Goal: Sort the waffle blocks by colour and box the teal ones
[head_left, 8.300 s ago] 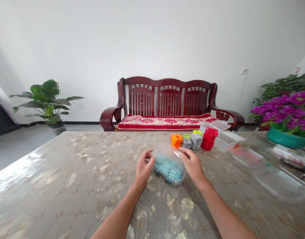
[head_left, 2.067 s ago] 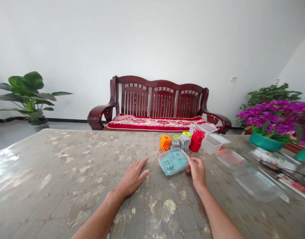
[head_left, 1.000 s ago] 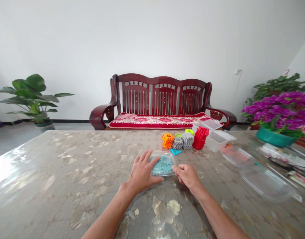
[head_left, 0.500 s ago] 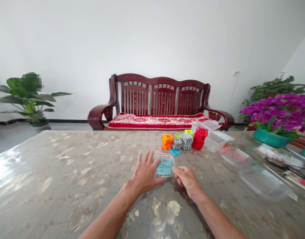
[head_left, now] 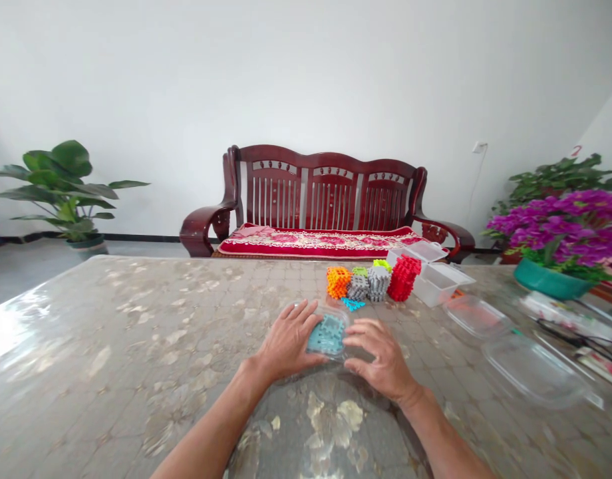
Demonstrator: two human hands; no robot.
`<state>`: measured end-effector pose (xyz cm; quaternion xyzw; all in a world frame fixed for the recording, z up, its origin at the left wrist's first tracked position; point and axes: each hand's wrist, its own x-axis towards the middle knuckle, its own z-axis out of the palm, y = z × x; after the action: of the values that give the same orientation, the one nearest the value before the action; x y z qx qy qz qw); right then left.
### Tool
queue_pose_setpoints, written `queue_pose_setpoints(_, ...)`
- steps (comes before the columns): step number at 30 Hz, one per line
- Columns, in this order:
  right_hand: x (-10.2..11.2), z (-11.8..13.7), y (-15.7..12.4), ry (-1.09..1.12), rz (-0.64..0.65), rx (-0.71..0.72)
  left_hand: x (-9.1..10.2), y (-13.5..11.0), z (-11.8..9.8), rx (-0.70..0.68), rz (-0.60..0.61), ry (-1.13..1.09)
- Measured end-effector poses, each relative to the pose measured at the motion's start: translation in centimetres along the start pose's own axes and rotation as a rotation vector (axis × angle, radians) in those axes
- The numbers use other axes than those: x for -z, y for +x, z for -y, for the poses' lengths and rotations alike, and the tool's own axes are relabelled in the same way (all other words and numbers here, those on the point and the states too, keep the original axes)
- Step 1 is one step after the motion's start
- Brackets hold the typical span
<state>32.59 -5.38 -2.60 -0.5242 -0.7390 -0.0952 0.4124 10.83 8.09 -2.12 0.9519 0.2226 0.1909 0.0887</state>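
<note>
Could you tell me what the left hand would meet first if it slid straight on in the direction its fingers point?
The left hand already lies on the clear box of teal pieces. Sliding on up and to the right, it would probably reach the loose teal piece first, then the grey block cluster; depth is uncertain.

One head-worn camera looks forward and down across the table [head_left: 136, 346].

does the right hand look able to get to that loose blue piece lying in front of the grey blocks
Probably yes. The right hand rests on the clear box of blue pieces, and the loose blue piece lies on bare table just beyond it, with nothing between. The grey blocks stand behind it, out of the way.
</note>
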Motion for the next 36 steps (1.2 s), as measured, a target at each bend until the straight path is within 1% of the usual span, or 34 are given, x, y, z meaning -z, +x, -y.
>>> queue_pose_setpoints(3,-0.4,0.3,0.1,-0.025,0.065,0.134,0.3,0.0,0.3,-0.009,0.017,-0.004)
queue_pose_setpoints(5,-0.7,0.5,0.2,-0.03,0.078,0.195,0.4,0.0,0.4,-0.017,0.025,-0.01)
queue_pose_setpoints(7,-1.1,0.7,0.2,-0.041,0.061,0.231,0.5,0.0,0.7,-0.025,0.022,-0.021)
queue_pose_setpoints(11,-1.8,0.8,0.0,-0.051,0.017,0.248,0.4,0.0,1.0,-0.042,0.021,-0.033)
queue_pose_setpoints(16,-2.2,1.2,-0.2,-0.037,0.02,0.202,0.3,0.0,1.2,-0.057,0.026,-0.041)
queue_pose_setpoints(19,-2.4,1.6,0.1,-0.038,0.02,0.172,0.6,0.2,1.1,-0.05,0.044,-0.034)
queue_pose_setpoints(24,-2.6,2.1,0.7,-0.034,0.002,0.174,1.3,0.2,0.9,-0.044,0.069,-0.054)
queue_pose_setpoints(29,-3.2,2.2,1.0,-0.025,-0.083,0.116,1.4,0.2,0.4,-0.044,0.074,-0.061)
queue_pose_setpoints(33,-3.5,1.9,0.8,0.012,-0.093,0.107,1.5,0.3,-0.3,-0.008,0.06,-0.016)
queue_pose_setpoints(35,-3.7,1.6,0.4,0.036,-0.145,0.052,1.5,0.3,-0.5,0.001,0.039,0.005)
queue_pose_setpoints(36,-3.9,1.4,0.3,0.044,-0.192,-0.011,1.5,0.3,-0.6,0.009,0.029,0.011)
